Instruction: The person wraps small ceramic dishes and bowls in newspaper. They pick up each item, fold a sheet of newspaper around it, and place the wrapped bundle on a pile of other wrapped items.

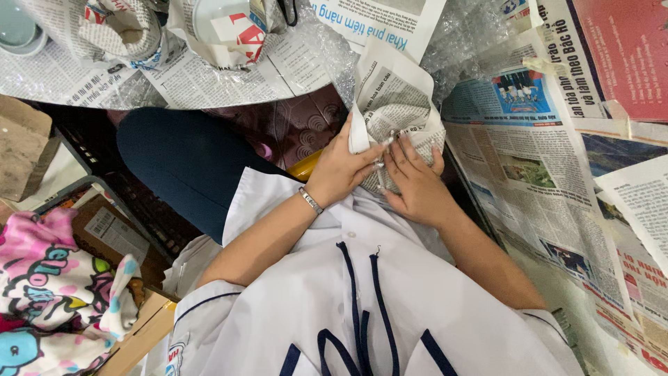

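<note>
Both hands meet at one newspaper-wrapped bundle [393,115] held in front of the person's chest. The left hand [342,167] grips the bundle's left edge, thumb and fingers pressed around the folded paper; a single metal bracelet [310,200] sits on that wrist. The right hand [415,182] lies against the bundle's lower right side, fingers spread and pressing the paper down. What the paper wraps cannot be seen.

Loose newspaper sheets [539,160] cover the floor to the right, several overlapping, too many layered to count surely. A sheet of bubble wrap [463,35] lies beyond the bundle. At the top left are two more newspaper-wrapped items [118,31], one of them showing a pale round rim, and one uncovered pale bowl [19,29] in the corner. At lower left, one patterned pink cloth [49,292] lies over a cardboard box [142,334]. A yellow object [306,166] peeks out just beneath the left hand.
</note>
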